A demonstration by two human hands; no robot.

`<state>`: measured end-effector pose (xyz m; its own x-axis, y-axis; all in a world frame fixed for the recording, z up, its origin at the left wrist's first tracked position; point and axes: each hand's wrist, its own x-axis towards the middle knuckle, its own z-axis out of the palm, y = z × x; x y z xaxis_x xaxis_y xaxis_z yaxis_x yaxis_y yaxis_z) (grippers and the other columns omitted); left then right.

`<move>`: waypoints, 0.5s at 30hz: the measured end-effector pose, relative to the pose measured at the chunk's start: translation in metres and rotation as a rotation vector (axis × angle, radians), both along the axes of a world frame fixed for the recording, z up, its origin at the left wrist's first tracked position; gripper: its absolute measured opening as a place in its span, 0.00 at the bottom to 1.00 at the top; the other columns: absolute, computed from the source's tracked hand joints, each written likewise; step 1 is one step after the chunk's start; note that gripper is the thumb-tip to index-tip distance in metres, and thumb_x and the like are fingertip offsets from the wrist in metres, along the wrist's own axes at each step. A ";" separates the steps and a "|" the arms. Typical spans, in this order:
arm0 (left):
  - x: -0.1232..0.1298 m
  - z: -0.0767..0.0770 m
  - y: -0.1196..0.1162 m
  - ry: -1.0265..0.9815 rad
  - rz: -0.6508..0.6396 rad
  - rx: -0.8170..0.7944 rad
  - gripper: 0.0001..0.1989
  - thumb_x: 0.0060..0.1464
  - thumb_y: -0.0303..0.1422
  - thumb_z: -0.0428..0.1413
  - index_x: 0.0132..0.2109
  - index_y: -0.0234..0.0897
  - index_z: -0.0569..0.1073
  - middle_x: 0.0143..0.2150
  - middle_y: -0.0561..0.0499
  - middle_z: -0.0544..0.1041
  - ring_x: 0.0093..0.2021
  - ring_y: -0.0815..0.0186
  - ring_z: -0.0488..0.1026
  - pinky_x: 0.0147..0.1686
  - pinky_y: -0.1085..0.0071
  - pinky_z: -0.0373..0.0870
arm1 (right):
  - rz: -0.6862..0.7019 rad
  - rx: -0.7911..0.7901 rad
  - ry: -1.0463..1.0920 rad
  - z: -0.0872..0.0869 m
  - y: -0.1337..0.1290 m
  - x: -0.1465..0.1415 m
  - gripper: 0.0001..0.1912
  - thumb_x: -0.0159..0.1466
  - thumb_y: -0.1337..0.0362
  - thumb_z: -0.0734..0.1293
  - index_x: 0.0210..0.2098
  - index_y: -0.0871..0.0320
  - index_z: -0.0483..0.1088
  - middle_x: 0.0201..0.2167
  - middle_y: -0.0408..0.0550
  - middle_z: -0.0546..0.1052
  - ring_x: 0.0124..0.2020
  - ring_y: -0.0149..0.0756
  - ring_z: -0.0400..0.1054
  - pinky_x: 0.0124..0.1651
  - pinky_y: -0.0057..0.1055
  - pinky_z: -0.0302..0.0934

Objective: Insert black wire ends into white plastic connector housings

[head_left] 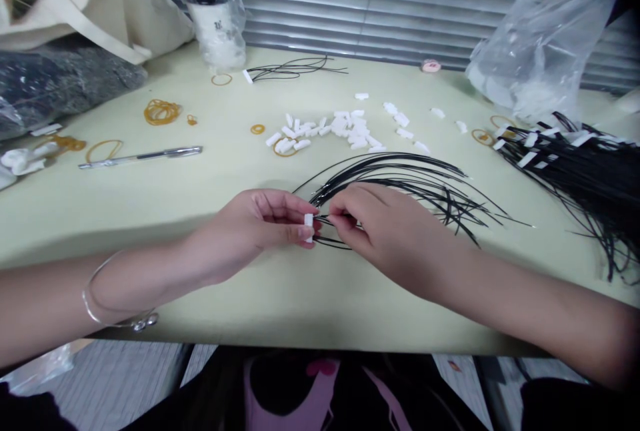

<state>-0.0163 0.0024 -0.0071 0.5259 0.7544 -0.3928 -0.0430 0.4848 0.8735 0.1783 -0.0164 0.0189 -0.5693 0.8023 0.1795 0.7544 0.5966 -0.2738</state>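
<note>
My left hand [270, 221] pinches a small white connector [309, 227] between thumb and fingers near the middle of the table. Black wires run from the connector's right side. Close on the right, my right hand [380, 224] has thumb and forefinger pressed together on a black wire [323, 219] beside the connector. The wire's end at the connector is too small to make out. Behind my hands lies a fanned bundle of loose black wires [395, 163], partly hidden by my right hand. Beyond it is a scattered pile of white connectors [350, 127].
A pen [141, 157] and rubber bands [161, 112] lie at the left. At the back are a bagged cup [216, 31], a wired connector [248, 76] and a pink round item [431, 66]. Wired connectors [580, 171] and a clear bag [540, 57] are at the right.
</note>
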 end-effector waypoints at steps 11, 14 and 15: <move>0.001 0.003 0.002 -0.017 -0.023 -0.049 0.13 0.46 0.23 0.60 0.41 0.34 0.71 0.32 0.52 0.78 0.31 0.72 0.75 0.36 0.75 0.73 | 0.118 0.186 0.041 -0.013 0.002 -0.002 0.08 0.63 0.71 0.58 0.31 0.66 0.67 0.28 0.50 0.71 0.31 0.36 0.63 0.33 0.32 0.57; 0.001 0.003 0.001 -0.006 -0.046 -0.036 0.12 0.46 0.23 0.60 0.41 0.33 0.70 0.32 0.52 0.77 0.31 0.72 0.75 0.36 0.74 0.73 | 0.151 0.213 0.039 -0.018 0.003 -0.001 0.08 0.63 0.71 0.57 0.31 0.66 0.67 0.28 0.51 0.70 0.31 0.36 0.62 0.33 0.32 0.58; 0.001 0.003 0.001 -0.009 -0.049 -0.028 0.12 0.46 0.22 0.60 0.40 0.33 0.70 0.32 0.52 0.77 0.31 0.72 0.75 0.36 0.74 0.73 | 0.157 0.215 0.042 -0.019 0.003 -0.001 0.08 0.63 0.71 0.57 0.31 0.66 0.67 0.29 0.51 0.70 0.31 0.35 0.62 0.33 0.32 0.58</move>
<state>-0.0157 0.0036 -0.0040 0.5659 0.7162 -0.4085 -0.0261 0.5107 0.8593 0.1771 -0.0130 -0.0001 -0.6723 0.6458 0.3619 0.6389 0.7531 -0.1571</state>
